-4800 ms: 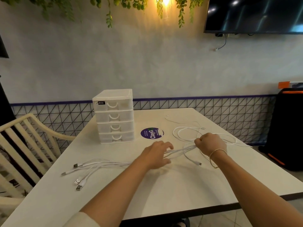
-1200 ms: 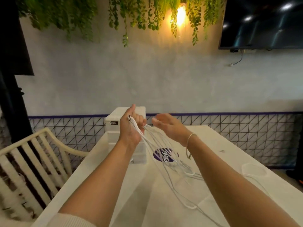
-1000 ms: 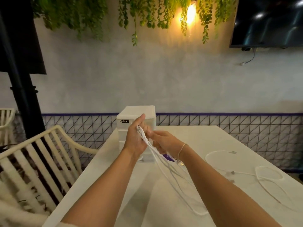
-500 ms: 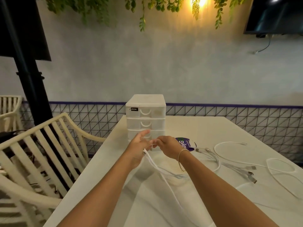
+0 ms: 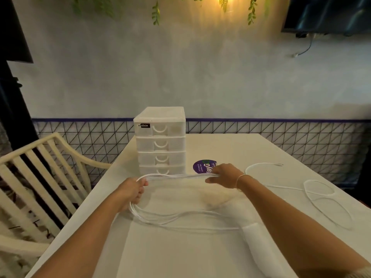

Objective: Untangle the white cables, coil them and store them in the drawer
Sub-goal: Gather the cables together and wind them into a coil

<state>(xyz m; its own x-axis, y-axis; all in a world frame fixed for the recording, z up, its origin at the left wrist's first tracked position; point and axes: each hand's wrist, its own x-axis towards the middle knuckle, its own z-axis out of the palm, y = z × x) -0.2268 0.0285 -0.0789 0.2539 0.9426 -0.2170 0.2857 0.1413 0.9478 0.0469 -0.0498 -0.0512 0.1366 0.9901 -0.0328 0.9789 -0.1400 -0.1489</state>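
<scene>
I hold the bundle of white cables (image 5: 176,176) stretched between my two hands, which are well apart above the white table (image 5: 180,253). My left hand (image 5: 131,190) has its fingers curled round the left end of the bundle, where the strands bend over the top of my fist and turn back down. My right hand (image 5: 224,175) takes the other end, the strands running in between thumb and fingers; the fingers lie fairly flat over them, so I cannot tell how firmly it pinches.

The taut stretch between my hands runs left to right, nearly level, rising a little toward the right hand, and passes just in front of the lowest drawer of the drawer unit (image 5: 160,141). From under my left hand the same strands sweep down onto the table and run rightward in a long flat loop toward my right forearm, so the whole bundle forms a wide oval with its long axis across the table, side to side.

A separate loose cable (image 5: 325,199) lies on the table to the right of my right arm, apart from the bundle, in slack loops; its far end with a small plug points right, toward the table's right edge.

The drawer unit stands upright at the back left of the table, all four drawers closed, with a round purple sticker (image 5: 202,166) just beside it, partly covered by my right hand. A cream slatted chair (image 5: 40,167) stands at the table's left.
</scene>
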